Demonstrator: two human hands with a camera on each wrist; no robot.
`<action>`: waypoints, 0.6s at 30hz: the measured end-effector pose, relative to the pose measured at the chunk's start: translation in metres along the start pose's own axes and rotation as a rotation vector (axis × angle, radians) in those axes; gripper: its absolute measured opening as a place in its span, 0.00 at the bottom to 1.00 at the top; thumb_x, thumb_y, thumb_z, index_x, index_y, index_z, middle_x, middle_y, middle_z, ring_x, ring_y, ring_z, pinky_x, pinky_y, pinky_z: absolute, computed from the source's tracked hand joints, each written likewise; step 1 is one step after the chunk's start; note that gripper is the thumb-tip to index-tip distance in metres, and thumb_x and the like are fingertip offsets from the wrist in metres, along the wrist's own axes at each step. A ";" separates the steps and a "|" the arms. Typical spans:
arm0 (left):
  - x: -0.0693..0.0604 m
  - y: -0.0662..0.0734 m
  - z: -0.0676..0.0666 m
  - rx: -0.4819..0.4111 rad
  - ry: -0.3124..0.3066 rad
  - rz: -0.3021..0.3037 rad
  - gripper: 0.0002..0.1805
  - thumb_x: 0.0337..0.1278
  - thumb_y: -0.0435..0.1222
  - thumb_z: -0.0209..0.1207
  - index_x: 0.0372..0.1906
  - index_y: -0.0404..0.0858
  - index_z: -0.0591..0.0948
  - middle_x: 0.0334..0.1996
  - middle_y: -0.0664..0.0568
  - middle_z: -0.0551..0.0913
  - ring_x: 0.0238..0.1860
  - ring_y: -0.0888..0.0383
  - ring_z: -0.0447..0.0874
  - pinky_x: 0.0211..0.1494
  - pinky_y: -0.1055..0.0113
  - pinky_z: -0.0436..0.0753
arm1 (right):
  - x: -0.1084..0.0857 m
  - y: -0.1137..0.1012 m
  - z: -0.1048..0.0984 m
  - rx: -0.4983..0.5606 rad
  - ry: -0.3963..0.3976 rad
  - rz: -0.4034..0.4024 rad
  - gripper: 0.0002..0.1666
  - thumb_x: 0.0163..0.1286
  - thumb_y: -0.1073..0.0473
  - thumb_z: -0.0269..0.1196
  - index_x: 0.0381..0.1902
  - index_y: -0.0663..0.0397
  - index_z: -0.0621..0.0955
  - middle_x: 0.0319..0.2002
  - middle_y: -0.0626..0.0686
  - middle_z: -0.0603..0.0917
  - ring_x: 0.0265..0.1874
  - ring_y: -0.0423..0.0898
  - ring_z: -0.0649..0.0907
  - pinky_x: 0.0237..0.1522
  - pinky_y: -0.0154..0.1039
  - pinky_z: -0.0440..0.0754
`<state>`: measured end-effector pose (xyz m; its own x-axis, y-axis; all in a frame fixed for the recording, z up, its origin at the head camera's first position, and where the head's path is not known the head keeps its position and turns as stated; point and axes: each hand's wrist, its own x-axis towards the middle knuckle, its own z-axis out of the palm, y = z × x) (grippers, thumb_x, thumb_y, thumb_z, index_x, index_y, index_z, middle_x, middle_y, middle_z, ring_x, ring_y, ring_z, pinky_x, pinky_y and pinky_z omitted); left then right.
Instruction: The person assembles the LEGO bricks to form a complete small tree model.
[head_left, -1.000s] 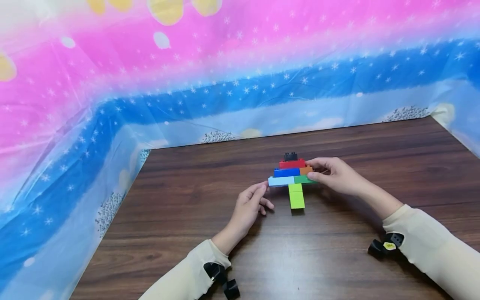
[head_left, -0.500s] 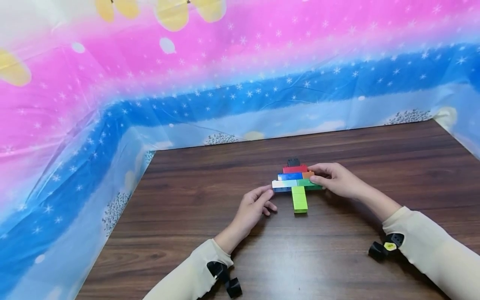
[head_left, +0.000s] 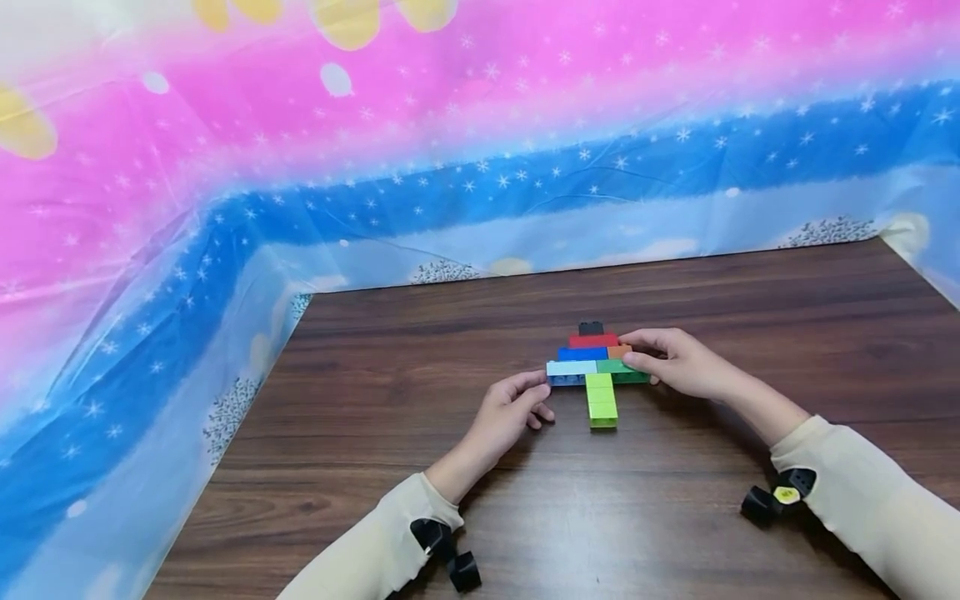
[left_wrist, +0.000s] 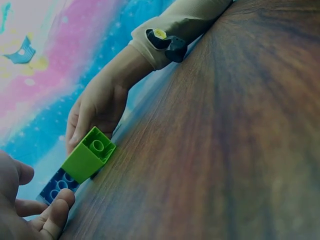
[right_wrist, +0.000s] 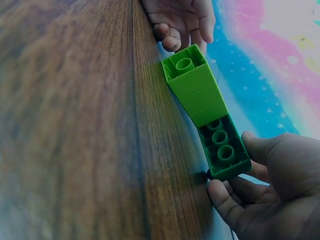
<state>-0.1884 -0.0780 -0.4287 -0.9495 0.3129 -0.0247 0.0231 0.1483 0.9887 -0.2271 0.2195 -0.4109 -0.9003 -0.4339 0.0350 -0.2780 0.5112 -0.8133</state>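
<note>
A tree-shaped build of toy bricks lies on the brown table (head_left: 420, 400) in the head view. Its lime green trunk (head_left: 602, 400) points towards me. Beyond the trunk come a light blue brick (head_left: 572, 367) beside a green brick (head_left: 617, 367), then a blue brick (head_left: 582, 354) beside an orange brick (head_left: 619, 352), a red brick (head_left: 592, 341) and a black brick (head_left: 591, 328). My right hand (head_left: 686, 367) pinches the build's right end, around the green brick. At the light blue end, my left hand (head_left: 506, 415) has its fingertips against the build, thumb apart from it.
A patterned pink and blue cloth (head_left: 480, 183) stands along the table's back and left edges. Black wrist devices (head_left: 450, 550) hang below both cream sleeves (head_left: 375, 542). Table surface stretches in front of the build and to both sides.
The brick build has tipped back, so the undersides of its lower bricks now show. Both hands have moved slightly with it, keeping their places at its two ends.
</note>
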 end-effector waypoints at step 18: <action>-0.007 0.000 -0.004 0.028 -0.013 -0.013 0.23 0.79 0.35 0.55 0.69 0.24 0.75 0.56 0.34 0.86 0.37 0.54 0.90 0.38 0.70 0.84 | -0.003 0.000 0.006 -0.013 -0.020 -0.001 0.28 0.82 0.56 0.61 0.70 0.71 0.74 0.49 0.60 0.85 0.28 0.47 0.80 0.29 0.40 0.80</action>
<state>-0.1833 -0.0836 -0.4282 -0.9457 0.3226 -0.0391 0.0200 0.1780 0.9838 -0.2227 0.2169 -0.4144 -0.8932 -0.4490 0.0242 -0.2833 0.5202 -0.8057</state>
